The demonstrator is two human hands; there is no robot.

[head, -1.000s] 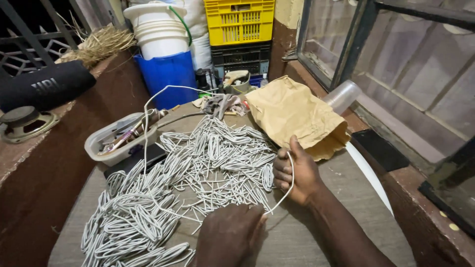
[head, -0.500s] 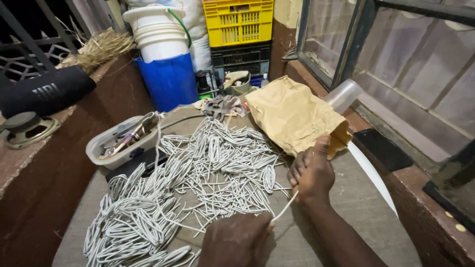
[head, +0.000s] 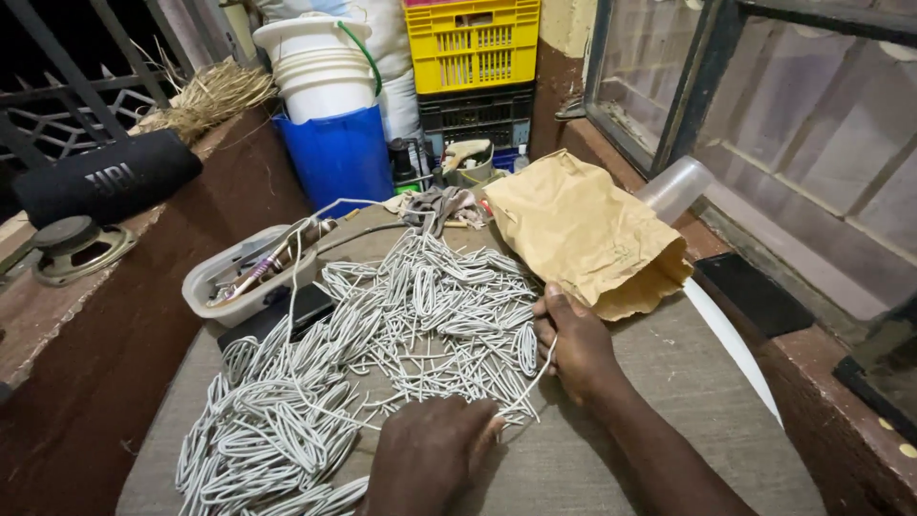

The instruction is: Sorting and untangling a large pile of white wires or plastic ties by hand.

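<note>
White wire (head: 535, 377) now runs taut between my hands: right hand (head: 573, 346) has slid down beside the looped wire pile (head: 382, 334), pinching it; left hand (head: 430, 459) clenches the other end.

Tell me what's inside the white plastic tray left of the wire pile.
The white plastic tray holds several slim tools or rods with mixed dark and pale handles, lying lengthwise. A loose white wire crosses its rim. What lies beneath them on the tray bottom is covered.
</note>
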